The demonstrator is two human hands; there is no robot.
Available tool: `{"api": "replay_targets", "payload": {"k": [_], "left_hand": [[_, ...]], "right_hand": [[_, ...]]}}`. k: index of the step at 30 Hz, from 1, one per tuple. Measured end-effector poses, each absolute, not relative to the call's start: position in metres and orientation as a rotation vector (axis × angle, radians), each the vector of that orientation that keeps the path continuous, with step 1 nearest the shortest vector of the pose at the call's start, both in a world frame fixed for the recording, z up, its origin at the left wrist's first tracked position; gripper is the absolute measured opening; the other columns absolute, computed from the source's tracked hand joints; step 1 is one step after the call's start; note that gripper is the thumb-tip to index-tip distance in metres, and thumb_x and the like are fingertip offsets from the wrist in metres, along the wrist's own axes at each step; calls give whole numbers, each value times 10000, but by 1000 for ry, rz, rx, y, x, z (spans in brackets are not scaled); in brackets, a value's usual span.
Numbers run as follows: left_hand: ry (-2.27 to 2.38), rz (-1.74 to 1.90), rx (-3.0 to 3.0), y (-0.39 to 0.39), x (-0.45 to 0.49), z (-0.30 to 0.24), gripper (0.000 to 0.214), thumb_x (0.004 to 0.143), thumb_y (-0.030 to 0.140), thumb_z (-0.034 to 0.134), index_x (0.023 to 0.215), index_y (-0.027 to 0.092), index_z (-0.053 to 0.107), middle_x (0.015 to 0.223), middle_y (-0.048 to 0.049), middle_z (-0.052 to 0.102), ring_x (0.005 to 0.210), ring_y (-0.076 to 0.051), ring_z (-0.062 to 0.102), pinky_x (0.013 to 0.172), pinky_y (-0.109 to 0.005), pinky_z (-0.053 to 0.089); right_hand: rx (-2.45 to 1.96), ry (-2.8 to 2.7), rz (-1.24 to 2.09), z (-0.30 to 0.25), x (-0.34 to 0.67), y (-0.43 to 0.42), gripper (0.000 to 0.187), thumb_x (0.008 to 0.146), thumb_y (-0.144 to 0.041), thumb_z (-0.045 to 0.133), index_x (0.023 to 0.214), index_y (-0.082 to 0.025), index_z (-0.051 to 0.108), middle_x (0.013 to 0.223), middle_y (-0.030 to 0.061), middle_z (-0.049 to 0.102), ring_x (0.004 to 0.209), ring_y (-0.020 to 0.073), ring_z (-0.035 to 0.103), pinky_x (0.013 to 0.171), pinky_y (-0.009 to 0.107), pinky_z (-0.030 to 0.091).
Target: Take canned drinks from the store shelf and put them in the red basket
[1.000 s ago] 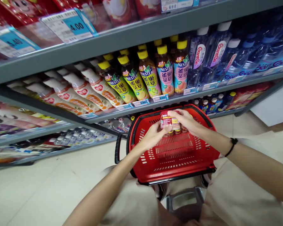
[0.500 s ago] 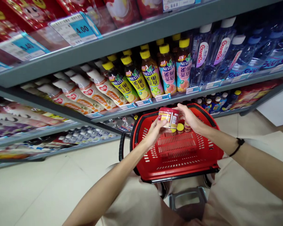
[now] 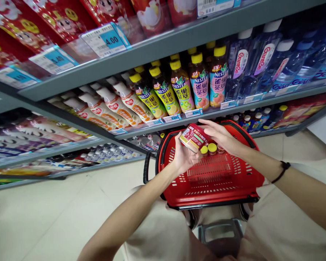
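My left hand [image 3: 183, 156] cradles a small tub [image 3: 192, 139] with a red, white and yellow printed label, fingers and thumb curled around its lower left side. The tub is tilted, its lettered side facing up. My right hand [image 3: 220, 136] is at the tub's right end, fingers stretched out and apart; its fingertips seem to touch the tub. Both hands are above the back part of a red shopping basket [image 3: 206, 195]. Inside the basket, just below the tub, stand several small jars with yellow lids [image 3: 212, 148], partly hidden by my hands.
Ahead is a grey shelf [image 3: 163, 47] holding NESTEA bottles [image 3: 182, 90], white-capped milk drink bottles [image 3: 125, 105] and clear water bottles [image 3: 263, 54]. Red packages [image 3: 57, 21] line the upper shelf. A black basket handle [image 3: 146, 166] sticks out left. A grey metal frame [image 3: 220, 232] is between my legs.
The tub has been turned and tilted, so a different side of its label faces up. My right-hand fingers have straightened. The view has shifted slightly left.
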State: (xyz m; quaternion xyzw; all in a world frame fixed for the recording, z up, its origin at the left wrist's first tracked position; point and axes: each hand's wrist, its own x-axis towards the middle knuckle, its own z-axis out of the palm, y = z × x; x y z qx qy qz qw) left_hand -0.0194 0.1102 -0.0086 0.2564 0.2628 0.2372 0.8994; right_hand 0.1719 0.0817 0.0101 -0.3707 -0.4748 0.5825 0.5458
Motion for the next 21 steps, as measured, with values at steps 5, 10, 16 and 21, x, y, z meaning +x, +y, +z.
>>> {"api": "replay_targets", "payload": {"k": [5,10,16,21], "left_hand": [[439,427,478,106,-16,-14,908,827,920,450,882,54,716,454,19,410,418,-34,130,359,-120,145],[473,388,487,102,-15,-13,906,850,904,419,915,54,726,422,39,334,415,-44,123,371,-132,117],[474,474,631,103,-12,-10,842,859,899,397,884,109,688,455,-1,471,332,-55,236,376,-181,166],[482,606,808,104,-10,-7,745,798,890,530,877,155,627,485,-7,566,291,-87,354,346,-197,213]], "right_hand": [[-821,-1239,1388,11,176,82,699,861,-422,822,1491,-263,566,1468,116,624,1390,290,575,1201,529,448],[-829,-1328,1383,8,180,85,850,784,-412,905,1535,-274,531,1477,114,609,1409,283,558,1232,517,424],[-858,-1346,1340,7,180,88,838,781,-408,905,1526,-266,547,1381,103,669,1258,268,656,1168,503,495],[-846,-1357,1358,14,179,87,631,813,-415,868,1388,-248,667,1355,79,706,1272,271,664,1165,495,497]]}}
